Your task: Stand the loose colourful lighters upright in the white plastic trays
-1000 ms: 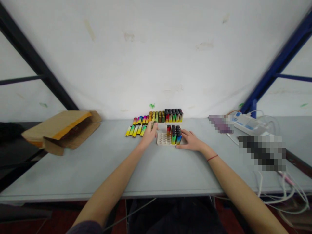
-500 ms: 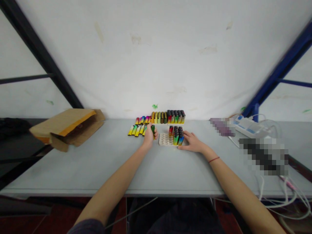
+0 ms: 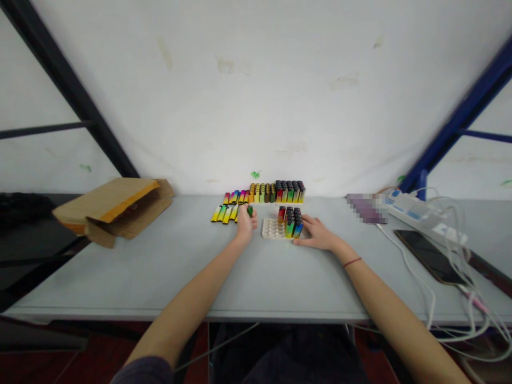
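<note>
My left hand is closed round a green lighter, held upright just left of a white tray. Several colourful lighters stand in the tray's right part; its left holes are bare. My right hand rests against the tray's right side, fingers curled on its edge. Loose lighters lie flat on the grey table to the left. A full row of upright lighters stands against the wall.
An open cardboard box lies at the table's left. At the right are a power strip, a dark phone and tangled white cables. A blurred purple object sits near the wall.
My left hand picked a green lighter from the loose pile and drew it back beside the tray. My right hand stayed on the tray.
</note>
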Action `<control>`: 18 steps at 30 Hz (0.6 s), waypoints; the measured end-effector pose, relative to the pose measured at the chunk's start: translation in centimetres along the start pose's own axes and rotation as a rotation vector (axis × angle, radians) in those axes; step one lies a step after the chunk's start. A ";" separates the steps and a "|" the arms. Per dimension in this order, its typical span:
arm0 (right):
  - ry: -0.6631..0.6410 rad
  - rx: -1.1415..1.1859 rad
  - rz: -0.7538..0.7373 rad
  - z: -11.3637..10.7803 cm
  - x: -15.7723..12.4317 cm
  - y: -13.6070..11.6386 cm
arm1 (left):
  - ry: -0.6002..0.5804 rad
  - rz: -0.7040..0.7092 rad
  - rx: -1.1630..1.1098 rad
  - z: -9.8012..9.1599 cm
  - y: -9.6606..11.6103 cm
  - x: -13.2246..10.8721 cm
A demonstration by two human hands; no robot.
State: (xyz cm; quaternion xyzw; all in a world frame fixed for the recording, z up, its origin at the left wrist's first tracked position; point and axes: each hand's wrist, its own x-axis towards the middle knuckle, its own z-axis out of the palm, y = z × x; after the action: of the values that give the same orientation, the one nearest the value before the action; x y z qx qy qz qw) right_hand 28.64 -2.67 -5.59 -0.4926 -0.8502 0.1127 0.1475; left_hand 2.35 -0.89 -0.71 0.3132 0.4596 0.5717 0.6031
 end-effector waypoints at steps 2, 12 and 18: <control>-0.003 -0.005 -0.004 0.0 0.0 0.1 | -0.021 0.001 0.001 -0.1 -0.1 0.0; 0.023 -0.001 -0.016 0.5 0.0 0.5 | -0.045 0.001 0.027 -0.7 -0.6 0.7; 0.015 -0.009 -0.014 0.3 0.0 0.5 | -0.061 0.046 0.036 -0.4 -0.8 0.6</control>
State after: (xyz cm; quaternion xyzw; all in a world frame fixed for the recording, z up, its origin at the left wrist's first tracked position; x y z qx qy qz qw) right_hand 28.88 -2.42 -6.06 -0.4881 -0.8531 0.1040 0.1523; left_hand 2.28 -0.44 -1.71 0.3518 0.4438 0.5675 0.5977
